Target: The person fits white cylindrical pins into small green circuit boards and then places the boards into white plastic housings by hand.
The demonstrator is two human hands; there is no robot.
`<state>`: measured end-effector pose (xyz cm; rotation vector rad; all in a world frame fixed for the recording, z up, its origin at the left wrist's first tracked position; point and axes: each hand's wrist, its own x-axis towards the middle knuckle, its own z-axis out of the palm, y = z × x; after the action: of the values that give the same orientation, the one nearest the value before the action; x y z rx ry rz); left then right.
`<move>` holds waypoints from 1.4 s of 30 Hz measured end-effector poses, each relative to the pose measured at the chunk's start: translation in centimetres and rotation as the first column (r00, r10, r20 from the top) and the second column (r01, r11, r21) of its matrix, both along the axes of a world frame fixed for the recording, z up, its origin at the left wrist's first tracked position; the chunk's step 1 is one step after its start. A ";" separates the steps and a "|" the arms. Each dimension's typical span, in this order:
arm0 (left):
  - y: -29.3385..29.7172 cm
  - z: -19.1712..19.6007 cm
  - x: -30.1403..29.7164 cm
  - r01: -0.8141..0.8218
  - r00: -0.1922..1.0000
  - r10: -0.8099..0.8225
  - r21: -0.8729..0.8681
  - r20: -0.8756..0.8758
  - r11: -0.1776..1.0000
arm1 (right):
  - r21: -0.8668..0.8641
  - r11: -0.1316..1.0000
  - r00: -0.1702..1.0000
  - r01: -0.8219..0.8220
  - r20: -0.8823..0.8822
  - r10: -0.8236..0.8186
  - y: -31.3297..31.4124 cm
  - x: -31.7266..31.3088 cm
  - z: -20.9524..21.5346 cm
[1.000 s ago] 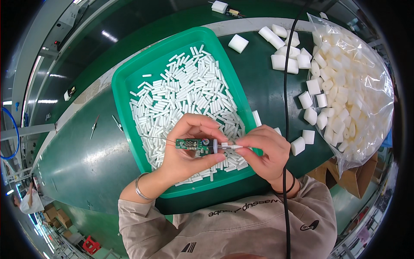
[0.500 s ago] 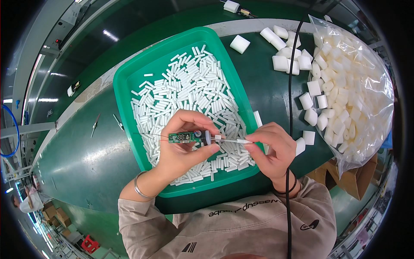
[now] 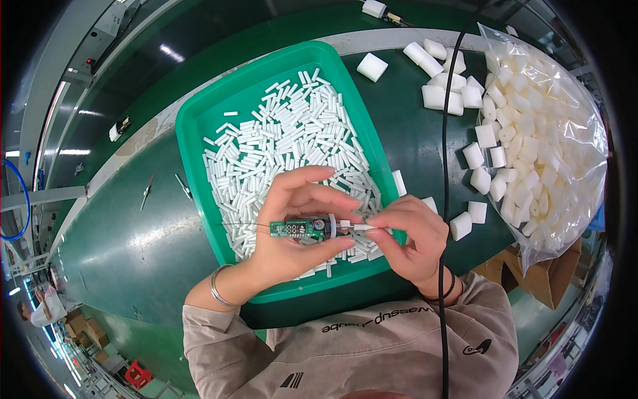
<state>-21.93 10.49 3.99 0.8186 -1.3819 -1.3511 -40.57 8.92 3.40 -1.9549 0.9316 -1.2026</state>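
Over the green tray, my left hand [image 3: 282, 249] grips a small green circuit board [image 3: 289, 229] that has a round grey end piece [image 3: 332, 226] on its right. Thin wires trail from the board's left end. My right hand [image 3: 415, 239] pinches a small white tube [image 3: 363, 227] between thumb and forefinger, lined up with the metal part sticking out of the end piece. Whether the tube sits around that part I cannot tell. Below both hands, the green tray [image 3: 191, 143] holds a heap of similar white tubes [image 3: 286, 133].
To the right lies a clear plastic bag [image 3: 565, 126] of white foam-like cylinders, with loose cylinders [image 3: 435, 98] beside it. A black cable [image 3: 446, 153] hangs down across the view. Beyond the table edge, more assemblies [image 3: 375, 9] lie on a green belt [image 3: 219, 46]. Thin tools [image 3: 147, 191] rest at left.
Both hands have come slightly nearer to me. The board has shifted right, and my right hand has moved left, closer to the end piece. Assemblies on the belt have moved to the right.
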 end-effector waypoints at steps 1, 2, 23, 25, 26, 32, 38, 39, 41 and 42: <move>0.3 0.3 -0.1 -0.032 0.999 0.032 0.037 -0.002 0.999 | 0.002 1.000 1.000 0.007 0.006 -0.007 0.1 0.0 0.0; 0.4 0.6 -0.3 -0.064 0.998 0.065 0.075 -0.003 0.995 | 0.004 1.000 1.000 0.015 0.013 -0.015 0.1 0.0 0.0; 0.7 -1.1 -0.3 -0.091 0.989 0.088 -0.026 -0.115 0.995 | 0.122 0.990 0.995 -0.068 0.086 0.058 0.2 0.4 0.0; 0.6 -0.6 -0.5 -0.068 0.992 0.063 -0.036 -0.107 0.997 | 0.108 0.992 0.996 -0.058 0.078 0.049 0.3 0.0 0.4; 0.5 -0.3 -0.6 -0.050 0.994 0.046 -0.042 -0.098 0.998 | 0.099 0.994 0.996 -0.054 0.070 0.047 0.3 -0.2 0.5; -0.2 0.2 0.0 -0.008 0.999 0.012 -0.107 0.044 0.994 | 0.152 0.988 0.992 -0.032 0.125 0.013 0.3 -0.5 0.0; 0.4 -0.2 -0.1 -0.091 0.996 0.092 0.046 -0.010 0.995 | 0.029 0.996 0.997 -0.083 0.014 0.082 -0.2 -0.6 0.4; 0.4 -0.2 -0.1 -0.090 0.996 0.091 0.045 -0.011 0.995 | 0.028 0.996 0.997 -0.082 0.014 0.081 -0.2 -0.6 0.4; 0.3 0.0 -0.2 -0.058 0.998 0.057 0.025 0.035 0.998 | 0.011 0.997 0.997 -0.079 0.016 0.079 -0.1 -0.5 0.3; 0.3 0.1 -0.2 -0.057 0.998 0.057 0.024 0.033 0.998 | 0.010 0.997 0.997 -0.078 0.014 0.078 -0.1 -0.5 0.3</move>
<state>-22.10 10.82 4.04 0.8939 -1.3593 -1.3186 -41.06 8.87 3.72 -1.9541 0.8447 -1.1628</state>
